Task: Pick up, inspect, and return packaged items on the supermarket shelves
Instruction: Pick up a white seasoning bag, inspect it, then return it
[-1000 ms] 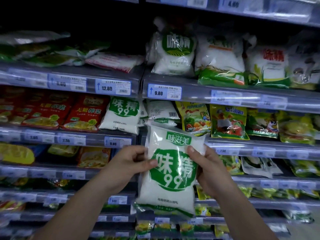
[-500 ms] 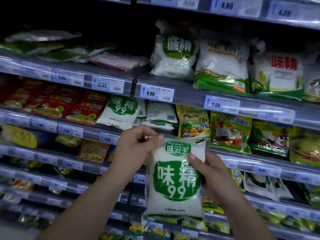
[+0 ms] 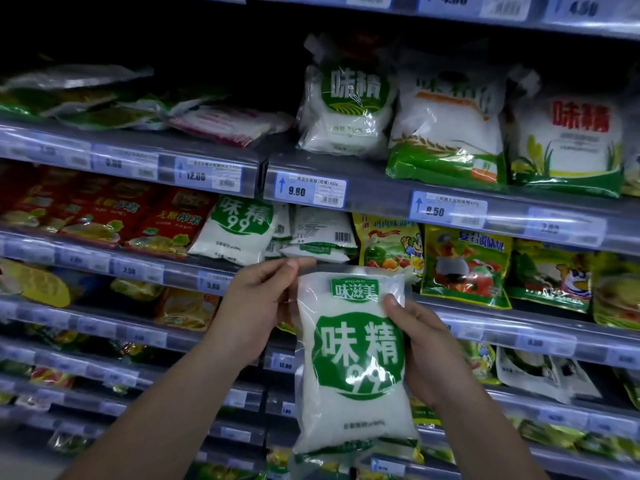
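Note:
A white bag of MSG (image 3: 353, 362) with a green round label and "99" hangs upright in front of the shelves. My left hand (image 3: 258, 306) pinches its top left corner. My right hand (image 3: 419, 344) grips its right edge, thumb on the front near the top. On the shelf right behind it sit matching white bags (image 3: 239, 230), one showing its green label and others (image 3: 320, 233) lying with barcodes visible.
Shelf rails with blue price tags (image 3: 310, 192) run across the view. Larger white and green bags (image 3: 349, 109) stand on the upper shelf, red packets (image 3: 104, 216) to the left, yellow seasoning packets (image 3: 464, 265) to the right. Lower shelves hold more packets.
The bag has shifted slightly right and down in view. My left hand has moved up from the bag's left side to its top corner. The camera has moved closer to the shelves.

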The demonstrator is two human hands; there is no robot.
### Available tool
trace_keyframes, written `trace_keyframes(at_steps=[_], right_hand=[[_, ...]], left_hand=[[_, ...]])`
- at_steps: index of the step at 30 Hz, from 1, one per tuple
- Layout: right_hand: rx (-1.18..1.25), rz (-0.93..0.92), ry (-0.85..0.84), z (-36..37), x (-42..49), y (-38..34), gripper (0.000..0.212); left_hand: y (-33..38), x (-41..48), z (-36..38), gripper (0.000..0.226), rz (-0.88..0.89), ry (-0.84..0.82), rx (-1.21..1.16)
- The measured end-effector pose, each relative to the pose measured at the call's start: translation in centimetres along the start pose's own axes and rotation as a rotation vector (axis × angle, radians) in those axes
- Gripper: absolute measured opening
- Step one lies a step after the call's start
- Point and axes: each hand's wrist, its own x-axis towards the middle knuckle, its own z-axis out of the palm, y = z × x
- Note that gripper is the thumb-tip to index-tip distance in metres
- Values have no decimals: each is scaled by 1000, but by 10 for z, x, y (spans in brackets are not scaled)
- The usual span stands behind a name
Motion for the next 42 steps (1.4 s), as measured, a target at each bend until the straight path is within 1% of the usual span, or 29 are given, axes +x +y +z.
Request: trace_keyframes(at_steps=[1, 2, 3, 4, 5, 6, 7, 8, 10, 12, 14, 16, 19, 22, 25, 26, 28, 30, 32, 33, 35, 36, 39, 42], right_hand=[[8, 0, 29, 3, 3, 0, 28], [22, -3, 62, 7, 7, -1, 28], [45, -12, 91, 11, 12, -3, 29], [77, -26, 113, 14, 18, -5, 30], [104, -46, 127, 19, 24, -8, 27], [110, -69, 139, 24, 29, -12, 21], [101, -92, 146, 27, 35, -15, 16], [92, -110, 125, 31, 40, -17, 17], [54, -132, 29, 34, 50, -17, 35], [-103, -132, -22, 33, 54, -14, 48], [-293, -87, -41, 31, 54, -8, 46], [-410, -72, -55, 32, 56, -1, 44], [-473, -170, 54, 37, 71, 1, 41], [-515, -274, 103, 45, 93, -4, 37], [-641, -355, 170, 49, 116, -5, 33], [-684, -379, 196, 49, 123, -5, 32], [-752, -393, 250, 48, 134, -4, 29], [-824, -364, 285, 45, 142, -2, 26], [-896, -354, 303, 40, 145, 1, 29], [-917, -357, 307, 39, 144, 3, 34], [-950, -366, 306, 37, 140, 3, 51], [-958, -371, 301, 37, 138, 3, 54], [-960, -379, 297, 35, 130, 1, 49], [-982, -367, 282, 37, 121, 2, 48]], left_hand=[[-7, 1, -5, 26, -13, 18, 51], [-11, 0, -9, 37, -69, 11, 101], [-16, -1, -15, 53, -143, -40, 152], [-17, -4, -18, 59, -229, -124, 189], [-19, -7, -20, 50, -271, -209, 210], [-18, -11, -20, 33, -263, -248, 222], [-18, -10, -21, 16, -224, -241, 228], [-15, -8, -21, 13, -176, -217, 234], [-13, 0, -26, 18, -101, -179, 232], [-10, 13, -31, 18, -82, -131, 176], [-9, 30, -36, 18, -88, -93, 145], [-5, 46, -40, 16, -71, -85, 207], [4, 71, -41, 18, -38, -113, 332], [19, 89, -37, 35, -10, -166, 474], [21, 110, -36, 40, 96, -69, 647], [19, 116, -35, 46, 128, -26, 706], [12, 122, -33, 65, 160, 57, 820], [6, 122, -30, 74, 218, 111, 905], [0, 116, -26, 77, 291, 139, 1008], [-1, 113, -25, 78, 311, 151, 1049], [-4, 107, -22, 79, 326, 176, 1120], [-5, 104, -21, 80, 335, 183, 1149], [-10, 99, -24, 79, 370, 211, 1207], [-17, 97, -28, 70, 384, 214, 1237]])
